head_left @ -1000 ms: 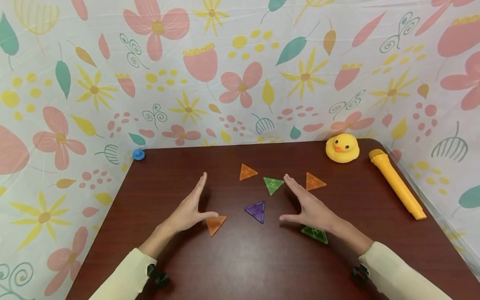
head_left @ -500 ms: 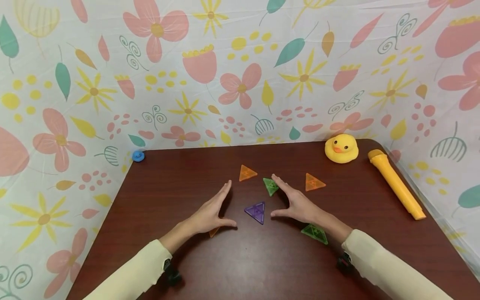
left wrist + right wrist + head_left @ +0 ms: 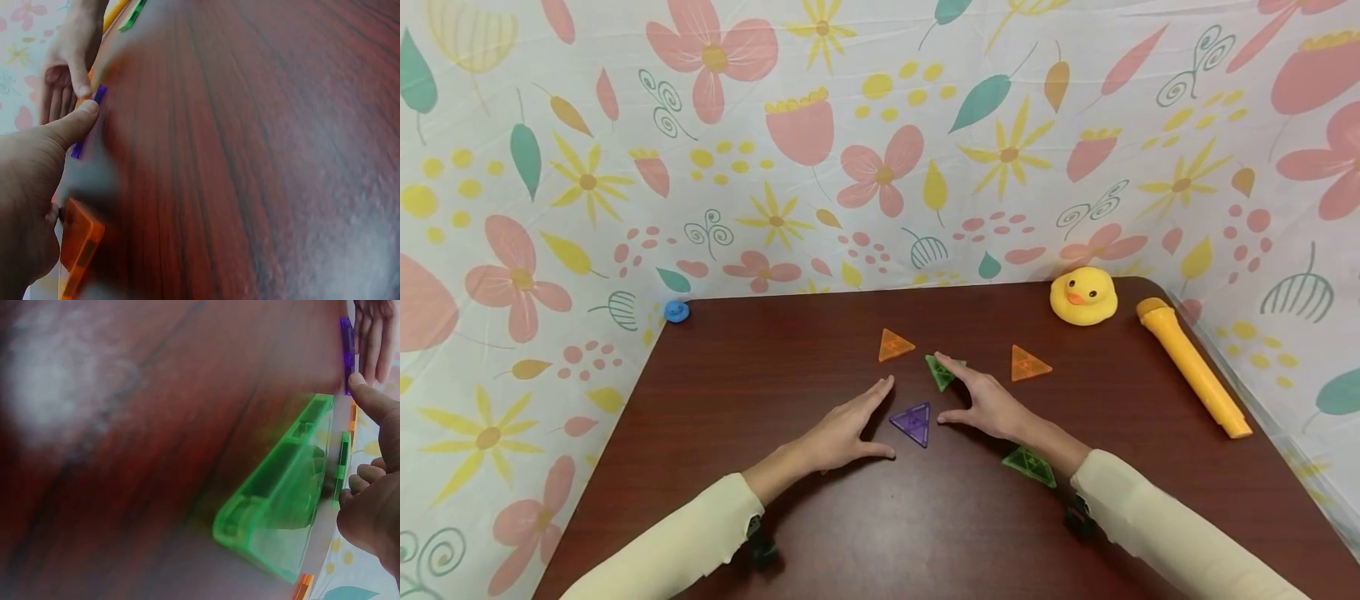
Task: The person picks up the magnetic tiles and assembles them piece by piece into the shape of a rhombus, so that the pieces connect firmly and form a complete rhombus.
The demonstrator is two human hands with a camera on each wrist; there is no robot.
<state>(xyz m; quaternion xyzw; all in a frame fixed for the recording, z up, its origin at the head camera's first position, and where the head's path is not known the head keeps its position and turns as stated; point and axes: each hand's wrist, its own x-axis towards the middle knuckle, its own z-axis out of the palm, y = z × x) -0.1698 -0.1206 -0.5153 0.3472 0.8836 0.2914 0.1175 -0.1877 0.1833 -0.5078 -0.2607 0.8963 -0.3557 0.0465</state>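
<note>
Apparently, handling is barely begun: the purple triangular tile (image 3: 912,425) lies flat on the worktop (image 3: 880,533), joined to nothing. The left hand (image 3: 844,435) is left of it, the right hand (image 3: 992,406) right of it, both with fingers loosely extended, thumbs apart, gripping nothing. Beyond it lies a separate green triangular tile (image 3: 940,377); lifting either tile seems undone.

The flat triangles (image 3: 914,425) were purple, green and orange, the table (image 3: 730,367) red-brown with dark grain, the sleeves (image 3: 673,533) cream, and the cloth (image 3: 857,50) white with a pink, yellow and teal floral print.
</note>
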